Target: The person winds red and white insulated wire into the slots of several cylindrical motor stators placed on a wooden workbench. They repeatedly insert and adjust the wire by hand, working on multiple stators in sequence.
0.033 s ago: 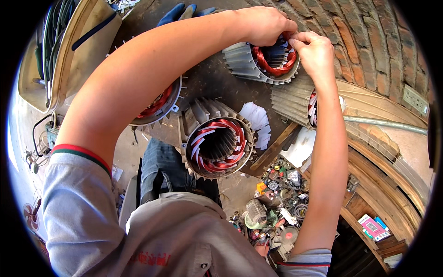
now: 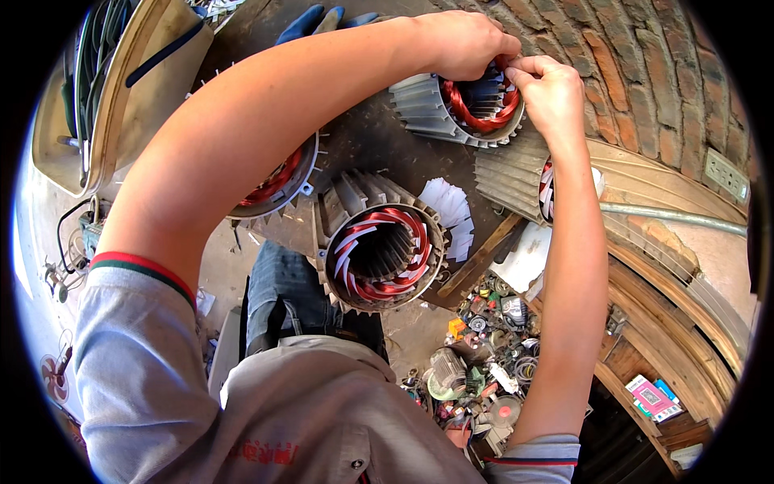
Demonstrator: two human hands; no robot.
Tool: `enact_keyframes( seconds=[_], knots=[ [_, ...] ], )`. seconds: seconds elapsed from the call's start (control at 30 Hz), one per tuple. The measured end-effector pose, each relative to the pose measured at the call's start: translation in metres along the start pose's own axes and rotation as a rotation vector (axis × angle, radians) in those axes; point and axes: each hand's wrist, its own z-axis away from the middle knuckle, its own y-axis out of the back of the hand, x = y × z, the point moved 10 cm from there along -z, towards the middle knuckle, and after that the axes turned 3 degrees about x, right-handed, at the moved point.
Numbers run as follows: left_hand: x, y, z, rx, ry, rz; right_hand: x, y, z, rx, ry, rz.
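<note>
At the far side of the bench stands a finned grey motor stator [image 2: 419, 106], tilted so its bore faces me. A ring of red copper winding [image 2: 476, 121] lines its mouth. My left hand [image 2: 470, 44] curls over the upper rim, fingers closed on red strands there. Meeting it from the right, my right hand [image 2: 554, 90] pinches thumb and forefinger at the same spot. The fingertips nearly touch, and they hide what exactly lies between them. Closer to me sits a second stator [image 2: 343, 211], with red winding and white paper strips around its bore.
Another stator [image 2: 512, 179] lies beyond my right wrist; one more [image 2: 298, 181] is partly behind my left arm. White paper slips [image 2: 447, 214] lie on the dark bench [image 2: 363, 133]. Blue gloves [image 2: 302, 24] rest at the back. A brick wall [image 2: 621, 73] rises far right; small parts [image 2: 484, 363] are heaped below.
</note>
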Motion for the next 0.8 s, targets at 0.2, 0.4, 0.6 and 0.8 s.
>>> enact_keyframes(
  seconds=[0.2, 0.4, 0.6, 0.8],
  knots=[
    [0.003, 0.003, 0.0, 0.038, 0.005, -0.012, 0.002, -0.001, 0.004, 0.02, 0.047, -0.035],
    [0.002, 0.007, 0.005, 0.126, -0.052, 0.018, -0.003, 0.001, 0.004, 0.053, 0.084, -0.088],
    [0.001, 0.005, 0.002, 0.088, -0.042, 0.093, 0.003, 0.001, 0.012, 0.183, 0.128, -0.149],
    [-0.002, 0.007, 0.001, 0.101, -0.035, 0.095, 0.002, -0.002, 0.009, 0.198, 0.189, -0.114]
  ],
)
